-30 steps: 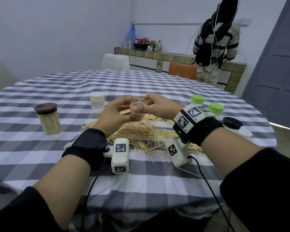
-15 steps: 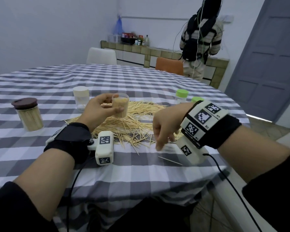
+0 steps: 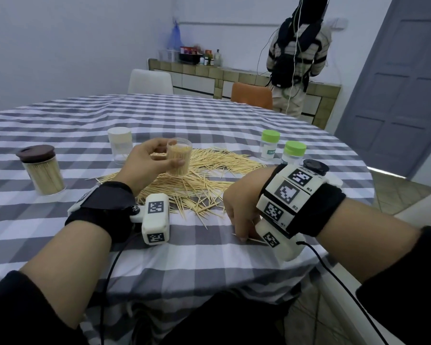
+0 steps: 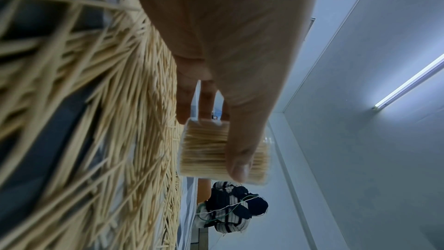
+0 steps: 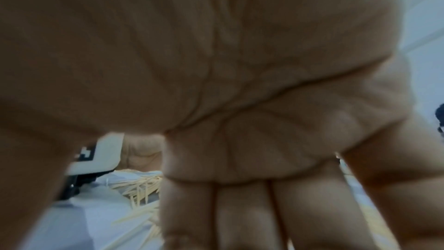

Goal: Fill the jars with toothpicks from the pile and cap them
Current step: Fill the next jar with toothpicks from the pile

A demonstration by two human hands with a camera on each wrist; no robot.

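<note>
My left hand [image 3: 144,165] grips a clear uncapped jar [image 3: 179,159] packed with upright toothpicks and holds it just above the toothpick pile [image 3: 209,175]. The left wrist view shows the thumb across the jar [image 4: 206,151], with the pile [image 4: 108,121] below. My right hand [image 3: 240,230] is down on the checked tablecloth in front of the pile. Its fingertips touch a stray toothpick [image 3: 258,240]. In the right wrist view the right hand's fingers [image 5: 240,206] look straight, with pile toothpicks [image 5: 141,185] behind them.
A brown-lidded jar [image 3: 43,170] full of toothpicks stands at the left, and a white-capped jar [image 3: 120,144] behind my left hand. Two green-capped jars [image 3: 270,145] [image 3: 293,153] and a black lid [image 3: 315,166] stand at the right. A person [image 3: 299,58] stands at the far counter.
My right hand left the jar, dropped to the cloth near the front edge and reached the stray toothpick. My left hand keeps holding the filled jar over the pile.
</note>
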